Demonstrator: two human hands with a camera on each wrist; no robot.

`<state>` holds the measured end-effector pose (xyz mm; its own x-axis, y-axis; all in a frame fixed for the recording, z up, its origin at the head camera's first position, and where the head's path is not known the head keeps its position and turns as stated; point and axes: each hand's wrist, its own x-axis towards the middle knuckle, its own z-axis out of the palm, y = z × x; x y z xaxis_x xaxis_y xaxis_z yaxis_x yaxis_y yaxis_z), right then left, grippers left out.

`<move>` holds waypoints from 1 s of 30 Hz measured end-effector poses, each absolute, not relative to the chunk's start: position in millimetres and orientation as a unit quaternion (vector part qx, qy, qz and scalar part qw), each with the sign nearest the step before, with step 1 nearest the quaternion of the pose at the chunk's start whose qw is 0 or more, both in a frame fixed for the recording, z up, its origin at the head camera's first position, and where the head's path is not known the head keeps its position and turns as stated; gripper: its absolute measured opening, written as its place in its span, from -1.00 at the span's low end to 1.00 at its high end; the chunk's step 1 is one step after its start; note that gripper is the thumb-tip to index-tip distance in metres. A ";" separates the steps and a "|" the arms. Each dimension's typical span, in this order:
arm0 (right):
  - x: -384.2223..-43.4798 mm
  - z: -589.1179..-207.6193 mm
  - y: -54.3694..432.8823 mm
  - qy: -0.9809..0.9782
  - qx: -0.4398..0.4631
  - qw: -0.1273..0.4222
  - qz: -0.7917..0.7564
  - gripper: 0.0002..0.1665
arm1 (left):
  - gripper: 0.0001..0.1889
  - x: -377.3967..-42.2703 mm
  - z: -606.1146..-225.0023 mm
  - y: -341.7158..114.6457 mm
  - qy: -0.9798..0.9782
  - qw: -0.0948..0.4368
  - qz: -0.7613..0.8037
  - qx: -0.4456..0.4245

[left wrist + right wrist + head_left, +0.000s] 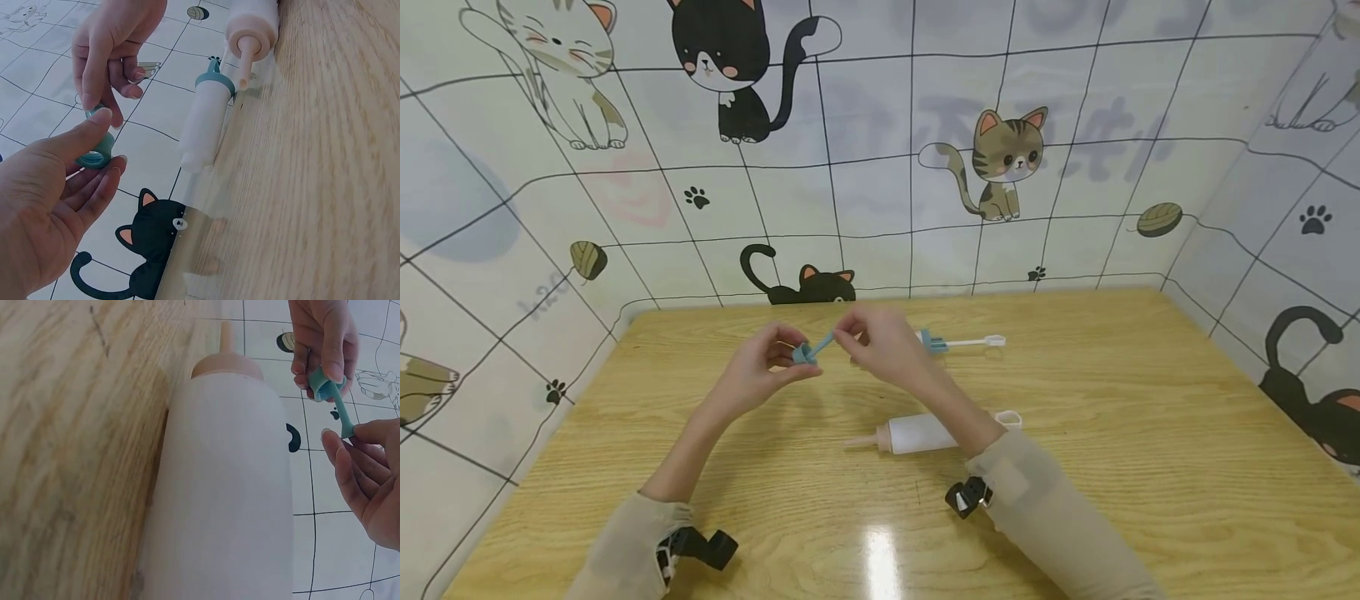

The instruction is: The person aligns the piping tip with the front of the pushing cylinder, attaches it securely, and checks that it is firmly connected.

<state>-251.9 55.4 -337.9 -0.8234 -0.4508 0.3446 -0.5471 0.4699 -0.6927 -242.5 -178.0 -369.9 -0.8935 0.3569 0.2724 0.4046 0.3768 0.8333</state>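
Over the far part of the table, my left hand (752, 371) holds a small teal cap (802, 354) between thumb and fingers. Its round hollow opening shows in both wrist views. A thin teal stem (338, 400) runs from the cap to a wider end. My right hand (883, 343) pinches that end between thumb and fingertips. Beyond the right hand lies a white bottle (205, 125) with a teal collar (932, 341), partly hidden by that hand in the head view. Nearer, under the right forearm, a larger white squeeze bottle (917, 434) lies on its side.
The squeeze bottle has a peach nozzle (861, 442) pointing left. A white loop (1009, 419) shows past the right forearm. From the teal collar a thin white stick (973, 342) extends right. The wooden table (1150, 467) meets cat-patterned sheeting (880, 200) at the back.
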 end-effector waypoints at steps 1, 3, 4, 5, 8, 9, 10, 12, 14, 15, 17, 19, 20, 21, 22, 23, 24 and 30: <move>-251.0 -338.0 54.6 -0.856 0.293 0.058 0.421 -0.87 | -0.56 -242.1 -369.7 -177.3 -0.830 0.027 -0.506 -0.233; -249.7 -338.6 53.1 -0.858 0.296 0.062 0.414 -0.87 | -0.57 -241.4 -369.6 -176.2 -0.832 0.034 -0.500 -0.239; -249.1 -338.7 52.5 -0.859 0.298 0.063 0.412 -0.87 | -0.58 -241.1 -369.6 -175.7 -0.832 0.038 -0.498 -0.241; -248.7 -338.9 52.0 -0.859 0.301 0.065 0.410 -0.87 | -0.58 -240.8 -369.6 -175.1 -0.832 0.041 -0.497 -0.243; -247.8 -339.6 51.0 -0.859 0.305 0.069 0.405 -0.88 | -0.59 -239.8 -369.7 -173.2 -0.830 0.046 -0.498 -0.246; -247.5 -339.8 50.9 -0.859 0.306 0.070 0.404 -0.88 | -0.59 -239.4 -369.6 -172.6 -0.829 0.047 -0.499 -0.248; -247.2 -340.0 50.9 -0.860 0.306 0.071 0.402 -0.88 | -0.59 -239.1 -369.4 -171.9 -0.828 0.049 -0.500 -0.249; -246.6 -340.3 51.0 -0.861 0.306 0.073 0.399 -0.89 | -0.59 -238.6 -368.8 -170.4 -0.825 0.052 -0.503 -0.254; -245.8 -340.7 51.2 -0.862 0.305 0.075 0.397 -0.90 | -0.60 -238.1 -368.1 -169.0 -0.822 0.055 -0.504 -0.260; -245.4 -340.7 51.3 -0.862 0.305 0.077 0.397 -0.90 | -0.60 -238.0 -367.7 -168.6 -0.821 0.056 -0.504 -0.263; -244.6 -341.1 51.7 -0.863 0.304 0.080 0.395 -0.92 | -0.61 -237.7 -367.0 -167.7 -0.819 0.057 -0.503 -0.269; -243.9 -341.4 52.2 -0.864 0.302 0.080 0.395 -0.92 | -0.62 -237.3 -366.5 -167.3 -0.819 0.056 -0.503 -0.271; -243.7 -341.6 52.4 -0.864 0.301 0.080 0.396 -0.92 | -0.63 -237.1 -366.2 -167.4 -0.819 0.054 -0.502 -0.272; -243.5 -341.9 52.6 -0.863 0.301 0.079 0.399 -0.92 | -0.63 -237.0 -366.2 -167.6 -0.819 0.053 -0.502 -0.272; -243.4 -342.3 52.9 -0.862 0.300 0.079 0.401 -0.91 | -0.63 -236.9 -366.1 -167.7 -0.820 0.051 -0.501 -0.272; -243.3 -342.6 53.1 -0.861 0.298 0.077 0.405 -0.91 | -0.63 -236.9 -366.2 -167.9 -0.820 0.049 -0.502 -0.272; -243.1 -342.9 53.3 -0.860 0.297 0.077 0.408 -0.91 | -0.62 -236.8 -366.3 -168.2 -0.820 0.048 -0.501 -0.273; -242.3 -346.0 54.4 -0.851 0.302 0.081 0.421 -0.93 | -0.60 -236.5 -366.3 -167.8 -0.818 0.052 -0.503 -0.273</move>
<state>-242.3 54.4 -346.0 -0.8039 -0.4465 0.3930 -0.5833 0.4629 -0.6674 -236.5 -167.8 -366.3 -0.8452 0.3948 0.3603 0.4996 0.3443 0.7949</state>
